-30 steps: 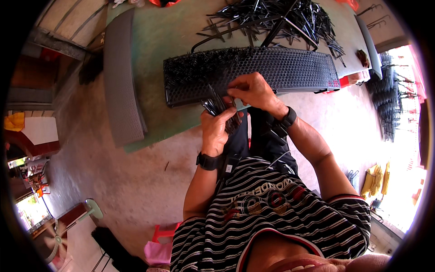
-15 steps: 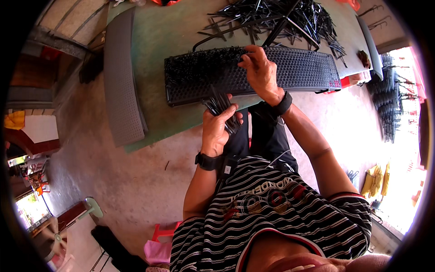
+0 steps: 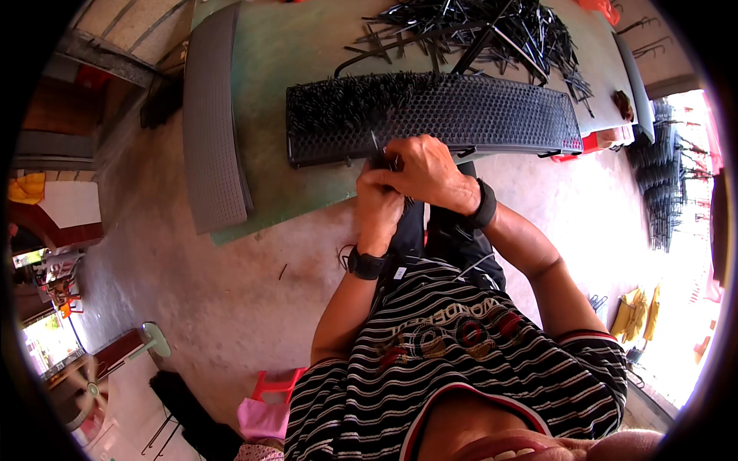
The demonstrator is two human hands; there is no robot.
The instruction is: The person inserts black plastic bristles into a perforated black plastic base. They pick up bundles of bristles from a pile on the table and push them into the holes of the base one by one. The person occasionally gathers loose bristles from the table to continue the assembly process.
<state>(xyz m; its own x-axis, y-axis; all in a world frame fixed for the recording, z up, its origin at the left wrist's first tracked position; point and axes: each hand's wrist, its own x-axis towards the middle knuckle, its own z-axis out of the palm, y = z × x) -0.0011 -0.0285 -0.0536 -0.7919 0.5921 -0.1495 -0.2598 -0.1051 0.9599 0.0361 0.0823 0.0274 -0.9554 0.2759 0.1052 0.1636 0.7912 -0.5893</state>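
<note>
Right hand (image 3: 424,170) withdrawn from the face of the panel (image 3: 500,117), where it stood half a second earlier, and now meeting the left hand (image 3: 378,206) at the panel's near edge. Far left: a fan (image 3: 94,389) stands near the lower edge of the view. Next, grey perforated sheets (image 3: 214,131) lie along the left end of the green table (image 3: 265,180); nearer the person, a pink cloth (image 3: 261,419) hangs by a red stool (image 3: 278,384). Centre: the black honeycomb panel lies along the table's near side, directly before the person. Dense black bristles (image 3: 338,100) cover much of its left part; open cells show over its right part. The left hand is closed around a bundle (image 3: 377,159) of thin black strips, tips pointing toward the panel. The right hand, fingers curled, overlaps the left; whether it grips a strip cannot be told. Each wrist bears a black band. Behind the panel, black rods (image 3: 475,48) rise beside a loose pile (image 3: 538,38) of strips. Far right: a dark stack (image 3: 659,180) stands beyond the table, with yellow cloth (image 3: 632,315) nearer the person.
</note>
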